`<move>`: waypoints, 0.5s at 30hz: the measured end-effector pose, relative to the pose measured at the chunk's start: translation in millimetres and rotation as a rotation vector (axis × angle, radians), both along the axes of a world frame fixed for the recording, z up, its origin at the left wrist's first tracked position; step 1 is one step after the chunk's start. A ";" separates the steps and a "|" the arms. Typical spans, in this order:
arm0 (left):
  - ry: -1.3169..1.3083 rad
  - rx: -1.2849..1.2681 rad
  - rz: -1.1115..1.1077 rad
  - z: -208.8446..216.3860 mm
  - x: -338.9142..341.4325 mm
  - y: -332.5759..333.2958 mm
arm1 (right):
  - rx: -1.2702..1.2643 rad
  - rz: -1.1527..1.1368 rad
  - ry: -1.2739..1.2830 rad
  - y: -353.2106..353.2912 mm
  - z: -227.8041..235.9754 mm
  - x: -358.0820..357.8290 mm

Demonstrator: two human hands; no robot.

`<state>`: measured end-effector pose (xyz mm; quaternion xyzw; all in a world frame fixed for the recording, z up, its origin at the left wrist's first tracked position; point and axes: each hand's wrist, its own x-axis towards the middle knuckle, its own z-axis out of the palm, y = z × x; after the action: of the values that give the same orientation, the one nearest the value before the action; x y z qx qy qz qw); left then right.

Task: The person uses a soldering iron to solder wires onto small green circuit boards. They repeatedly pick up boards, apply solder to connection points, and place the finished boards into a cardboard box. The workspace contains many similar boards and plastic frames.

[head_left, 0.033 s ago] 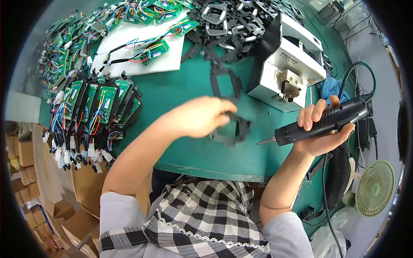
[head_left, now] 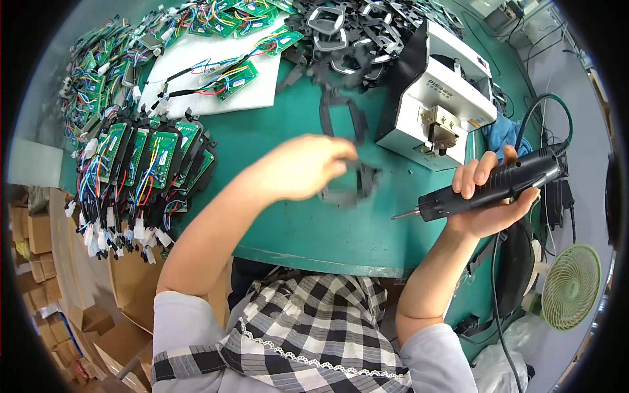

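Note:
My left hand (head_left: 308, 167) is over the middle of the green table, its fingertips closed on the upper edge of a black plastic frame (head_left: 363, 187). That frame is smeared by motion, and the fingers hide part of it. Just beyond it, another black plastic frame (head_left: 359, 123) lies on the table, somewhat blurred. On the right, my right hand (head_left: 488, 196) is wrapped round a black electric screwdriver (head_left: 517, 178). Its bit points left, above the table and apart from the frame.
A white screw feeder (head_left: 419, 128) stands beyond the screwdriver. Black frames (head_left: 354, 39) are heaped at the back. Wired green circuit boards (head_left: 160, 160) sit in black frames at left, near a white foam sheet (head_left: 255, 98) bearing more boards. A green fan (head_left: 571, 287) is at right.
My left hand and the black plastic frame have shifted slightly away from me, the frame now blurred. My right hand and the electric screwdriver have hardly moved.

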<state>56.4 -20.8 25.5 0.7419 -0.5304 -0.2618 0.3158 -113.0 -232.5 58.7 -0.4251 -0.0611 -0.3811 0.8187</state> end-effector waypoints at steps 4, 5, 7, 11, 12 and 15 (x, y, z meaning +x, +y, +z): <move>-0.105 0.080 0.080 14.1 -0.2 1.2 | -0.012 -0.002 0.004 -2.0 -0.6 -1.2; -0.136 0.109 0.063 15.8 -10.5 2.3 | -0.001 -0.006 0.009 -0.8 -0.5 -0.8; -0.305 0.231 0.162 30.7 -18.8 -2.9 | 0.002 -0.021 0.020 0.1 -0.8 -0.7; -0.687 0.166 0.583 50.9 39.5 -20.0 | -0.004 -0.070 0.050 3.7 1.7 1.2; -0.808 0.170 0.691 47.9 72.5 -21.1 | 0.008 -0.071 0.057 5.9 2.7 3.0; -0.977 0.225 0.782 21.5 128.0 -13.4 | 0.013 -0.075 0.072 8.3 1.6 3.4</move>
<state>184.4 -34.2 47.0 0.9433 -0.2725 0.1871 0.0297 -109.7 -224.2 60.3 -0.4350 -0.0132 -0.3967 0.8083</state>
